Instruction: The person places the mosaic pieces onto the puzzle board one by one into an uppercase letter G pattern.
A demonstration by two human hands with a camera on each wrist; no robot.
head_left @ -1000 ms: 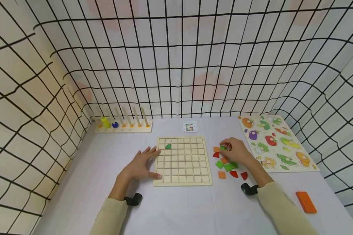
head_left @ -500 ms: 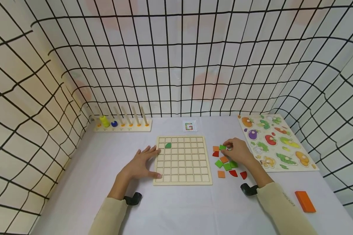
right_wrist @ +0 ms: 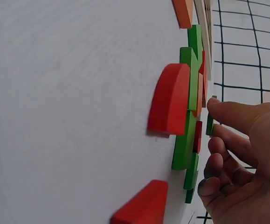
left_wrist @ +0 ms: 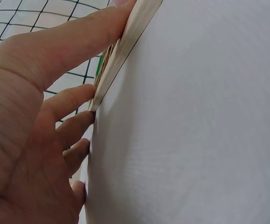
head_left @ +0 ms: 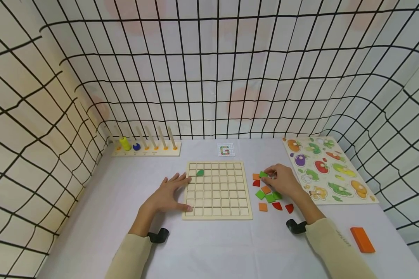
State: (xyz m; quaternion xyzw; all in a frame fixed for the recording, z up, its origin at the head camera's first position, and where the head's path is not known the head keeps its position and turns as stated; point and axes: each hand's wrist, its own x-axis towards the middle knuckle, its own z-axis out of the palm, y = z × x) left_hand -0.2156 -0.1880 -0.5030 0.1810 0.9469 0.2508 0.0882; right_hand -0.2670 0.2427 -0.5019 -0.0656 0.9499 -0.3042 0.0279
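My left hand (head_left: 168, 195) rests with spread fingers on the left edge of a wooden grid board (head_left: 219, 217); in the left wrist view the thumb (left_wrist: 79, 44) lies over the board's rim. A dark green quarter-circle tile (head_left: 200, 173) sits in a cell near the board's upper left. Right of the board, my right hand (head_left: 284, 181) pinches a green square tile (head_left: 263, 174) between thumb and fingertips. In the right wrist view that tile stands on edge, and the other fingers (right_wrist: 214, 164) are curled. Below lie orange squares (head_left: 263, 207), green squares (head_left: 260, 194) and red quarter-circles (head_left: 289, 208).
Behind the board lies a small pattern card (head_left: 225, 150). A peg stand (head_left: 160, 152) with a few rings is at the back left. A vegetable puzzle board (head_left: 331, 170) lies right, with an orange block (head_left: 362, 240) nearer. Black netting (head_left: 216, 81) surrounds the white table.
My right fingertips have shifted slightly right, and the green square tile in them has tilted and moved a little. The left hand keeps its place on the board.
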